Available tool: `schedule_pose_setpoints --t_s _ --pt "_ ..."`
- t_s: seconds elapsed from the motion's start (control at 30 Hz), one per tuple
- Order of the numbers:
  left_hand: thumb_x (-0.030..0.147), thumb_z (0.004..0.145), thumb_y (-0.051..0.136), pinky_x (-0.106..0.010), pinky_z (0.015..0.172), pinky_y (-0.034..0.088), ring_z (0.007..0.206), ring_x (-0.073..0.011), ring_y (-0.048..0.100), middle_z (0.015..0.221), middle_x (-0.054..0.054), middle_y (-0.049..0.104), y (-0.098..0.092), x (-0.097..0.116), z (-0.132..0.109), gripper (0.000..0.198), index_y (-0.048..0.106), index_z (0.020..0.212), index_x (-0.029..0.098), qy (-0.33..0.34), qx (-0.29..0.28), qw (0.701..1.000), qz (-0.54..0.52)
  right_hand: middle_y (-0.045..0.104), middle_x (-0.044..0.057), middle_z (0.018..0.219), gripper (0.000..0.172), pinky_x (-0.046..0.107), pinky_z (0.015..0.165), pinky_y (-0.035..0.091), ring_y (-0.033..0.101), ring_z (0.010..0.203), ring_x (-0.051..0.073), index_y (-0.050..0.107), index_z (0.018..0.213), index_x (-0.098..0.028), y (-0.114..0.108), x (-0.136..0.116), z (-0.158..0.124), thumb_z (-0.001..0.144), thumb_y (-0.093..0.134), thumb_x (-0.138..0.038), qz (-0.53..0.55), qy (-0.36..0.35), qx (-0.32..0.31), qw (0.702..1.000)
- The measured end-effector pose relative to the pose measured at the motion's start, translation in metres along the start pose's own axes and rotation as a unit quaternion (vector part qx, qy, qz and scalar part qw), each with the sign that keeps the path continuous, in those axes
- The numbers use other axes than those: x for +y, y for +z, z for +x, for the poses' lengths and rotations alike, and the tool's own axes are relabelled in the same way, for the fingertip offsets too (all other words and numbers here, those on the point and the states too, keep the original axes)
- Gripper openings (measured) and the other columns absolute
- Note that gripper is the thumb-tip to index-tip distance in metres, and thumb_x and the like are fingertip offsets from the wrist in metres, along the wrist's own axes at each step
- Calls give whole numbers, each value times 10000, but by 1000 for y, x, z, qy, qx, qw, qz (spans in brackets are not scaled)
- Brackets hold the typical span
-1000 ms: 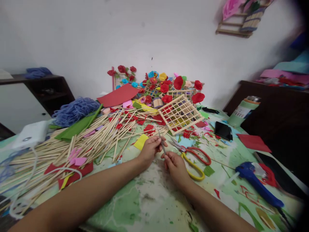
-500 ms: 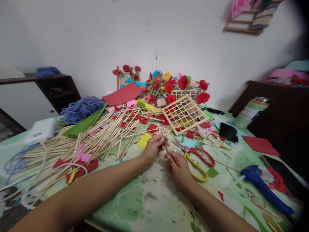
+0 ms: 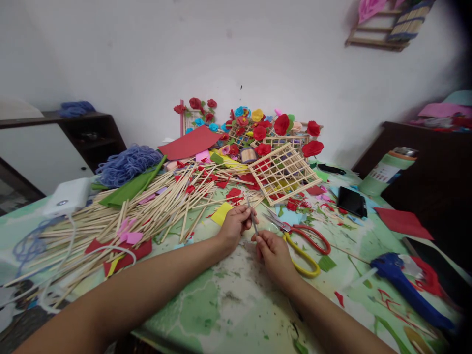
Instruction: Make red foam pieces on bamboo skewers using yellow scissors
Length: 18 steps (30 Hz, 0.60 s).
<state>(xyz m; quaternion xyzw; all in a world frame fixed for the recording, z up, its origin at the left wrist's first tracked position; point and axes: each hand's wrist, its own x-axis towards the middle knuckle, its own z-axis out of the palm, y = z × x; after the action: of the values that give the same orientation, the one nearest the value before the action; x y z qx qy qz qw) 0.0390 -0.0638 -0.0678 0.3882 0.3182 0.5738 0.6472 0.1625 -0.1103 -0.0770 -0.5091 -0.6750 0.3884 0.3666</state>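
Over the middle of the table, my left hand [image 3: 236, 227] and my right hand [image 3: 272, 250] are both closed on a pair of slim grey tweezers [image 3: 253, 219]. Its pointed end tilts up and away, above the left fingers, while the right fingertips pinch the near end. Whether the left fingers also hold something small cannot be seen. Just right of the hands lie scissors [image 3: 295, 228] with one red and one yellow handle. A yellow paper piece [image 3: 221, 214] lies beyond my left wrist.
Bamboo sticks [image 3: 155, 206] are heaped on the left, near blue cord [image 3: 129, 164] and a white box with a cable [image 3: 68, 196]. A stick lattice [image 3: 283, 174] and paper flowers stand behind. On the right are a blue glue gun [image 3: 405, 285], a phone [image 3: 352, 201] and a bottle [image 3: 387, 172].
The view has shifted slightly, so the surroundings sit a little further right. Both hands keep their hold on the tweezers with almost no movement.
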Motion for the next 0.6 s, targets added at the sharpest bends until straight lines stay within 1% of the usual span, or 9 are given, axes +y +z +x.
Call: schedule_pose_setpoints --t_s 0.2,0.37,0.47,0.53,0.6 --pt "308 725 551 -173 407 209 376 -41 353 528 -20 588 0 1 0 187 528 685 127 4 -4 1000 3 430 -52 442 197 224 468 317 392 417 108 543 741 -174 1 -1 0 809 405 -298 6 -5 -4 1000" --pt "368 766 521 -172 397 222 363 -50 372 530 -30 600 -4 1 5 235 515 729 136 17 -8 1000 0 428 -52 445 206 222 459 309 384 417 105 548 753 -170 2 2 -1 805 412 -315 32 2 -4 999" --pt "390 781 508 -168 406 251 389 -55 404 552 -26 601 -9 3 11 255 527 800 137 30 8 999 -15 424 -54 445 210 219 450 296 373 413 100 547 760 -167 2 3 -1 802 416 -326 58 11 5 998" --pt "366 770 533 -164 425 274 421 -51 426 591 -23 603 -12 5 14 240 539 827 132 40 27 999 -21 426 -55 450 217 216 439 283 365 410 97 542 768 -166 1 3 -1 803 415 -339 80 17 13 997" --pt "324 747 570 -160 445 290 447 -42 436 626 -19 597 -14 5 16 212 558 817 124 49 35 998 -16 425 -57 454 223 213 435 275 359 411 94 538 772 -166 1 2 0 805 417 -350 99 19 17 995"
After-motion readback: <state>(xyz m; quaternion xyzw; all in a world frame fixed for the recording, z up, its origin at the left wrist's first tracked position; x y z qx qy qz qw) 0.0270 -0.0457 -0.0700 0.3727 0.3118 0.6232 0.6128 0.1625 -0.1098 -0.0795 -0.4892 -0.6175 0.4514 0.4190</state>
